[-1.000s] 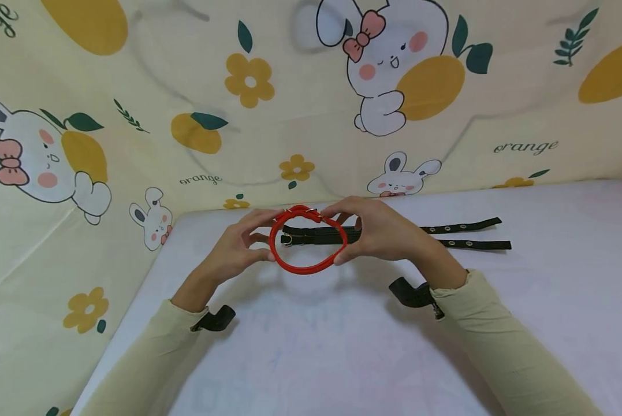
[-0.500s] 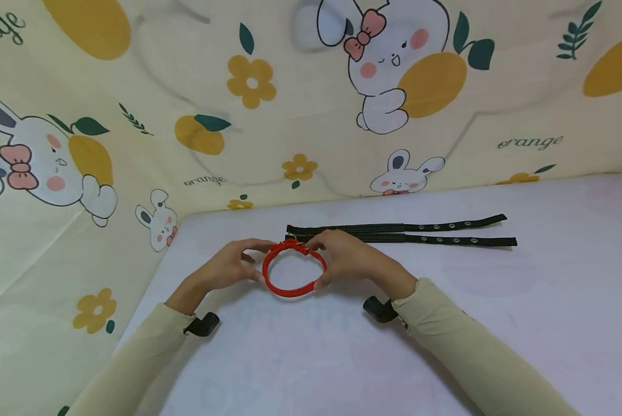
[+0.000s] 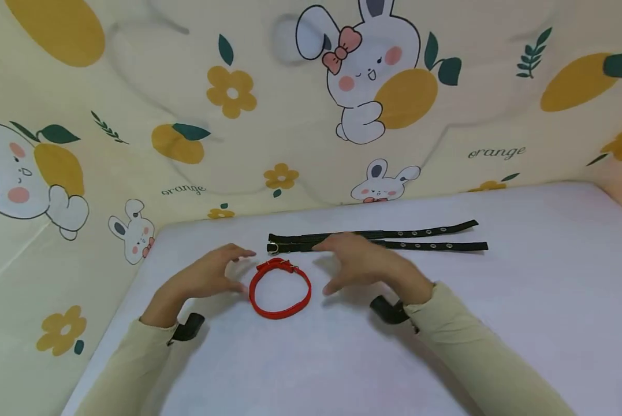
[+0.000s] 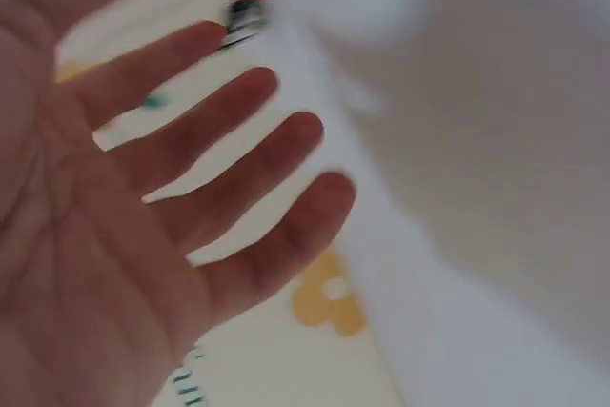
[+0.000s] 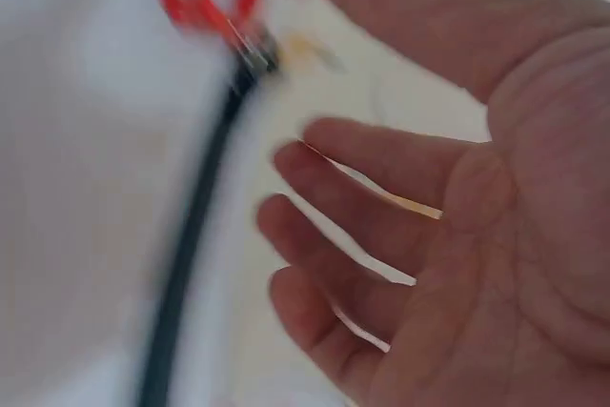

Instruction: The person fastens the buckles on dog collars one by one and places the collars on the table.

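A red buckled collar (image 3: 280, 315), fastened into a ring, lies on the white table between the two hands. To its left my left hand (image 3: 204, 274) is spread, thumb tip close to the collar's edge; in the left wrist view its fingers (image 4: 257, 154) are apart and hold nothing. My right hand (image 3: 365, 263) hovers to the right of the collar, thumb and fingers parted. The right wrist view shows the right hand's fingers (image 5: 343, 207) relaxed, with the blurred red collar (image 5: 195, 7) beyond the thumb.
Behind the collar two black straps (image 3: 435, 246) with metal eyelets lie side by side on the white table (image 3: 311, 370), partly covered by the right hand. A cream cloth (image 3: 290, 133) printed with rabbits and oranges hangs along the back and left.
Both hands held the red collar over the table and brought it down nearer to me, in front of the black straps. They have now let go and moved apart.
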Demonstrator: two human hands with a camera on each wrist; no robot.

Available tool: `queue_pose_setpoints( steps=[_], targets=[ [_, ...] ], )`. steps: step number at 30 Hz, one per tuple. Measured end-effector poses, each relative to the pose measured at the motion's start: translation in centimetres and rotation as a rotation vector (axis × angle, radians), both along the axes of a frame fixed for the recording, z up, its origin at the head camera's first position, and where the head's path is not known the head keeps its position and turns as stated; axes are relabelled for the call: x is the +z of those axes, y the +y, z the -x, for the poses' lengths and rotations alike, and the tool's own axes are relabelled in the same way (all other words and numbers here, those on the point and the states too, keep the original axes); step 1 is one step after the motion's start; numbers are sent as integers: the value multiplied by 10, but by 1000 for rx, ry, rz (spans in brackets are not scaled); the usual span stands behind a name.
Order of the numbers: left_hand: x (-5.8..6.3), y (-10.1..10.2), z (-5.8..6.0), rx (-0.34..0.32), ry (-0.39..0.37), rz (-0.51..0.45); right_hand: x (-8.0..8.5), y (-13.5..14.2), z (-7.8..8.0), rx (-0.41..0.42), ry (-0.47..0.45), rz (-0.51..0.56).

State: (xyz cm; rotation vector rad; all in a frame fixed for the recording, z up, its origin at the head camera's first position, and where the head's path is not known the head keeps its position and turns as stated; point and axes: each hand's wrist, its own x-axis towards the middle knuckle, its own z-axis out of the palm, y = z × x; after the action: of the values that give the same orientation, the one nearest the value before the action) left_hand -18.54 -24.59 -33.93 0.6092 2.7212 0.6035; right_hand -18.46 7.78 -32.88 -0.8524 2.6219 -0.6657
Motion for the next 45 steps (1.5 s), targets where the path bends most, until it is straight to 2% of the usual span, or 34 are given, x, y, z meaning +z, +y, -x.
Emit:
queue_pose_setpoints(
  steps=[3, 6, 11, 17, 22, 26, 31, 34, 40, 45],
  targets=[
    [10, 5, 4, 56, 50, -17, 21, 50, 10, -65, 18, 28],
    [10, 22, 14, 78, 65, -6, 30, 107, 19, -163, 49, -1],
    [6, 38, 21, 126, 59, 53, 20, 180, 30, -245, 59, -126],
    [-1, 39, 20, 178, 62, 73, 1, 223, 31, -260, 16, -184],
    [-5, 37, 22, 185, 55, 37, -11, 231, 35, -209, -46, -210],
    [-8, 38, 24, 217, 29, -15, -15, 229, 37, -177, -73, -230],
    [-12, 38, 26, 306, 0, -110, -9, 222, 35, -193, -1, -189],
    [-13, 36, 27, 348, 12, -156, -3, 217, 33, -207, 51, -142],
    [-17, 36, 27, 369, 83, -172, 3, 209, 31, -278, 77, -25],
    [-14, 36, 27, 388, 143, -225, 5, 199, 31, -324, 129, 68]
  ],
)
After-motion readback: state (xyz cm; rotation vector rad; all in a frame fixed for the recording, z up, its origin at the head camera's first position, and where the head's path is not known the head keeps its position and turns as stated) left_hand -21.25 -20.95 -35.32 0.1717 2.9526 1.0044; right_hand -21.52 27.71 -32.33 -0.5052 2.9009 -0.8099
